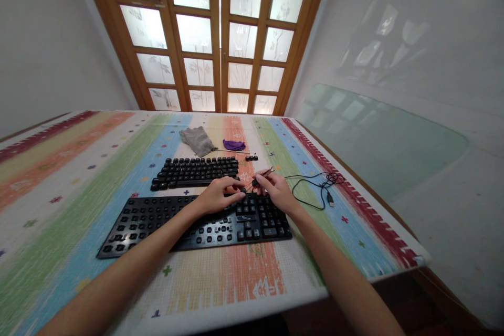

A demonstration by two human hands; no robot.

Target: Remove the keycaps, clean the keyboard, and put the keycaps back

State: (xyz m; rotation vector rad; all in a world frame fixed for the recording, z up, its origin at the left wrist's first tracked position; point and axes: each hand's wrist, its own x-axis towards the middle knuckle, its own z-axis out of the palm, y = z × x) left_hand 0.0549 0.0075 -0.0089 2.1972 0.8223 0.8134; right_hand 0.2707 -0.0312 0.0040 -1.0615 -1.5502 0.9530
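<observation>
A black keyboard [212, 239] lies across the table, its left and middle part stripped of keycaps, with caps still on the right block. Over its top edge, my left hand [218, 195] is closed, thumb and fingers pinching a small black keycap [241, 189]. Close beside it, my right hand [276, 191] is closed around slim tweezers [268, 172] whose prongs point up and away. Another small black piece [255, 182] shows at the right fingertips. Behind the keyboard, loose keycaps [197, 172] stand in keyboard-like rows.
A grey cloth [197, 140] and a purple cloth [233, 145] lie farther back, with a thin rod in front of them. Several small keycaps [251, 158] sit nearby. A coiled USB cable [323, 188] rests to the right on the striped tablecloth [118, 168].
</observation>
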